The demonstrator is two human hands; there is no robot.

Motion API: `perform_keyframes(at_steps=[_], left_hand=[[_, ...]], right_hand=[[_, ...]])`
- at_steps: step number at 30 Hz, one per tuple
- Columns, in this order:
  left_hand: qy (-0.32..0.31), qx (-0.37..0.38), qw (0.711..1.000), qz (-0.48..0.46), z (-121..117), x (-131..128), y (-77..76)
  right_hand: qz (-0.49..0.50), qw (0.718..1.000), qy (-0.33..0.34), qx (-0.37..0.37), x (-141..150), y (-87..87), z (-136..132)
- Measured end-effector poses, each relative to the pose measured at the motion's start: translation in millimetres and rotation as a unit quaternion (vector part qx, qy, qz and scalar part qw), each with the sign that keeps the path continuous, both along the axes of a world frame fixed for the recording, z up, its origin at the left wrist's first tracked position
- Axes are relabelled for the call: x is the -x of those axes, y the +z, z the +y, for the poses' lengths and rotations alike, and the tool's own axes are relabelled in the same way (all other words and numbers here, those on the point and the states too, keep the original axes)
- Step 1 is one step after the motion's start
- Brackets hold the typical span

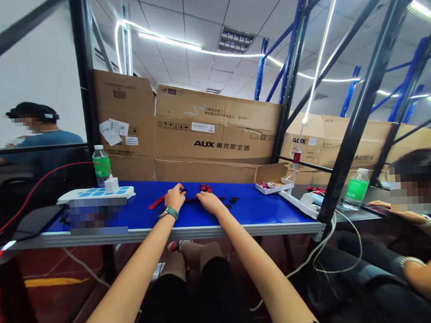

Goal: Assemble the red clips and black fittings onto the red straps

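Observation:
On the blue tabletop (139, 217), my left hand (174, 197), with a green-strapped watch at the wrist, is closed on a small black piece (184, 190) that shows at its fingertips. A flat red strap (156, 202) runs out to the left from beneath this hand and continues across to my right hand (209, 201). The fingers of my right hand are bent down and pressed together on the strap; its short end shows beyond them. Just behind my right hand lie folded red straps (205, 187). To its right are several small black pieces (234, 199), too small to name.
A power strip (95, 193) with a white plug stands left, before a green-labelled bottle (101, 166). An open white box (272, 185) holds small red and white items. Cardboard panels (214, 128) back the table; dark posts flank it. Other people sit left and right.

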State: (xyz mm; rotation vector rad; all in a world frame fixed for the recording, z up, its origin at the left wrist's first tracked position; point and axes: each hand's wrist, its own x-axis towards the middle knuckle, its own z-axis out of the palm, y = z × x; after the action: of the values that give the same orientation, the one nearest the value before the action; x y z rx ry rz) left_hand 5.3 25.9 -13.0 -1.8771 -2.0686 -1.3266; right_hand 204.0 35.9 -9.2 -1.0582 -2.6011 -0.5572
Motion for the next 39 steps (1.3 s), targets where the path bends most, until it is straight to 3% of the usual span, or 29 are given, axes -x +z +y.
perform_keyframes(at_steps=[4,8,12,19,23,32,39], left_hand=[[-0.054,0.045,0.997,0.023,8,2,-6.7],[-0.087,0.011,0.996,-0.007,10,2,-6.7],[-0.098,-0.018,0.994,-0.053,7,0,-2.0],[-0.187,0.041,0.973,-0.13,8,-6,-0.7],[-0.183,0.041,0.974,-0.128,6,-8,0.7],[-0.211,0.033,0.969,-0.126,0,-11,2.4],[-0.191,0.013,0.974,-0.121,-7,-10,6.5]], right_hand=[[0.024,0.999,0.013,0.02,-1,-0.3,-2],[0.055,0.997,0.017,0.042,4,3.0,-5],[0.14,0.988,-0.021,0.067,12,4.9,-9],[0.239,0.966,-0.069,0.074,5,3.0,-8],[0.235,0.965,-0.094,0.068,4,4.4,-10],[0.214,0.973,-0.059,0.064,8,3.5,-11],[0.236,0.968,-0.064,0.056,7,3.4,-11]])
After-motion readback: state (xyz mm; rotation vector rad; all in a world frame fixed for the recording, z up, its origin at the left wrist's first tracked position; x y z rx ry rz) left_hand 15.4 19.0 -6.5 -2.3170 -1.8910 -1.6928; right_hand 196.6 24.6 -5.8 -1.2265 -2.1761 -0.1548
